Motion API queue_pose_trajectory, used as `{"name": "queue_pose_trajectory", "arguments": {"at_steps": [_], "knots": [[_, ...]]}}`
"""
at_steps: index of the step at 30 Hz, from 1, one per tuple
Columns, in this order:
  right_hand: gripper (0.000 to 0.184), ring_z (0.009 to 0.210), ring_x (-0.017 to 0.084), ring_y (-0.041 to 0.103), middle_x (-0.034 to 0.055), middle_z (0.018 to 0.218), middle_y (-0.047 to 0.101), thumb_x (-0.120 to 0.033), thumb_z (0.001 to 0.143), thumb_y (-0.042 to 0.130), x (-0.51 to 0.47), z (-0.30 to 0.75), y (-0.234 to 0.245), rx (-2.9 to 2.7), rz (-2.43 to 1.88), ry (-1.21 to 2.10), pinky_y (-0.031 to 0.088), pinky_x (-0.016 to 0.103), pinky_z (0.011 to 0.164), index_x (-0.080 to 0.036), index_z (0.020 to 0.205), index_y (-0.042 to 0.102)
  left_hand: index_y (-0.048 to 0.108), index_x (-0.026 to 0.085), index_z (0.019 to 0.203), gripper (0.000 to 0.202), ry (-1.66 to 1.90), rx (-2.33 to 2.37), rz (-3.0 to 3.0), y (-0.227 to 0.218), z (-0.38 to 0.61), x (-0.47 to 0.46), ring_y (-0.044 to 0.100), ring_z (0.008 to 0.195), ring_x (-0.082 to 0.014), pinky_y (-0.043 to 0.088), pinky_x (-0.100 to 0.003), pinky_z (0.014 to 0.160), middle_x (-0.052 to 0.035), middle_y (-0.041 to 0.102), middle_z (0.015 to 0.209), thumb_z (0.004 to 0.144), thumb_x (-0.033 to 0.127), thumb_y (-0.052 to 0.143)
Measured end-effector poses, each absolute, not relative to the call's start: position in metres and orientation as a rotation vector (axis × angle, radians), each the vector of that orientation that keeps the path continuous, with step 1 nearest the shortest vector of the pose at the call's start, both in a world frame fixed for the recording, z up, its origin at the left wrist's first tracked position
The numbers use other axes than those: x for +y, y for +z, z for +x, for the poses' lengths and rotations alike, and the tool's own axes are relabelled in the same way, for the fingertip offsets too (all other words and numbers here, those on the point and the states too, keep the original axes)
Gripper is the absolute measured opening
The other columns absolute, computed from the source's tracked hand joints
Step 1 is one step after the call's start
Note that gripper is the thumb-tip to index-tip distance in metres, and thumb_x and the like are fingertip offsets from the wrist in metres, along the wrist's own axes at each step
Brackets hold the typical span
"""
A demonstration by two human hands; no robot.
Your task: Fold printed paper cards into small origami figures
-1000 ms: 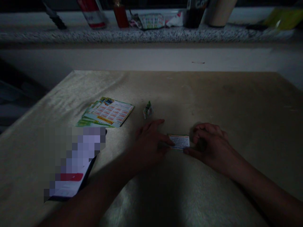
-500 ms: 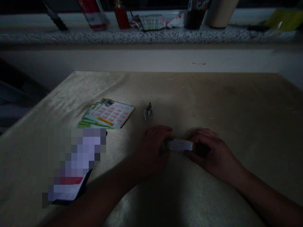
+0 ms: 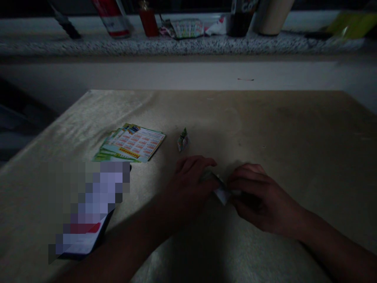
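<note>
Between my hands, low over the table, is a small folded piece of printed paper (image 3: 222,195), bent at an angle with a pale face turned down toward me. My left hand (image 3: 188,186) grips its left part, thumb across the top and fingers curled behind. On the other side my right hand (image 3: 262,194) pinches the right end between thumb and fingertips. The fingers hide much of the paper. Beyond my left hand stands another small folded paper (image 3: 183,140), green and white. Fanned out to its left is a stack of printed cards (image 3: 140,142) with calendar-like grids.
A phone (image 3: 84,245), mostly blurred out, lies on the table (image 3: 279,129) beside my left forearm. On the speckled sill (image 3: 176,46) behind stand a red can (image 3: 113,21), a small red bottle (image 3: 149,22), a dark bottle (image 3: 240,19) and crumpled wrappers (image 3: 188,28).
The paper has gone from a flat strip with its printed text facing up to a tilted, bent shape. My left thumb now lies over it, and my hands are slightly closer together.
</note>
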State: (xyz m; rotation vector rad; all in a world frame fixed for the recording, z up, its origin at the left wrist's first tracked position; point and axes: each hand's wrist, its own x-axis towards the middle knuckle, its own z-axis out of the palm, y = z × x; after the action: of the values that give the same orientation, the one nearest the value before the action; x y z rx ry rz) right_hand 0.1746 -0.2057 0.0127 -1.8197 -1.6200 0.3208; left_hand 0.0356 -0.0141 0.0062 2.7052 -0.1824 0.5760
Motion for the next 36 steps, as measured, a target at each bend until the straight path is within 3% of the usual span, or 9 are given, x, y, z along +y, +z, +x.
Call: {"name": "queue_pose_trajectory", "arguments": {"at_steps": [8,14,23,36], "knots": [[0.021,0.089,0.021,0.063,0.0041,0.093,0.072,-0.01,0.089,0.061,-0.2,0.174,0.008,-1.52,-1.834,0.215,0.046,0.039,0.084,-0.022,0.104,0.069,0.072,0.022,0.093,0.011,0.534,-0.242,2.786,0.017,0.031,-0.023,0.042,0.13,-0.0286,0.034,-0.048,0.106,-0.0126,0.05,0.14,0.093,0.02,0.061],[0.017,0.079,0.019,0.064,0.0023,0.083,0.072,-0.01,0.089,0.063,-0.201,0.176,0.007,-1.468,-1.873,0.218,0.047,0.039,0.082,-0.021,0.099,0.07,0.07,0.019,0.089,0.016,0.471,-0.337,2.81,0.018,0.028,-0.023,0.053,0.118,-0.026,0.039,-0.045,0.102,-0.0113,0.062,0.127,0.096,0.017,0.056],[0.012,0.083,0.019,0.064,0.0018,0.085,0.072,-0.013,0.088,0.068,-0.203,0.182,0.004,-1.514,-1.907,0.229,0.046,0.039,0.083,-0.022,0.095,0.07,0.069,0.02,0.092,0.01,0.23,-0.408,2.773,0.015,0.029,-0.024,0.06,0.107,-0.0223,0.036,-0.045,0.105,-0.0062,0.069,0.111,0.093,0.022,0.06],[0.015,0.101,0.025,0.062,0.0049,0.1,0.069,-0.019,0.085,0.071,-0.207,0.192,0.002,-1.55,-1.99,0.255,0.047,0.044,0.089,-0.026,0.098,0.072,0.069,0.019,0.094,0.017,0.211,-0.373,2.723,0.016,0.03,-0.023,0.06,0.103,-0.0217,0.036,-0.044,0.101,-0.0058,0.069,0.109,0.098,0.027,0.055]]}}
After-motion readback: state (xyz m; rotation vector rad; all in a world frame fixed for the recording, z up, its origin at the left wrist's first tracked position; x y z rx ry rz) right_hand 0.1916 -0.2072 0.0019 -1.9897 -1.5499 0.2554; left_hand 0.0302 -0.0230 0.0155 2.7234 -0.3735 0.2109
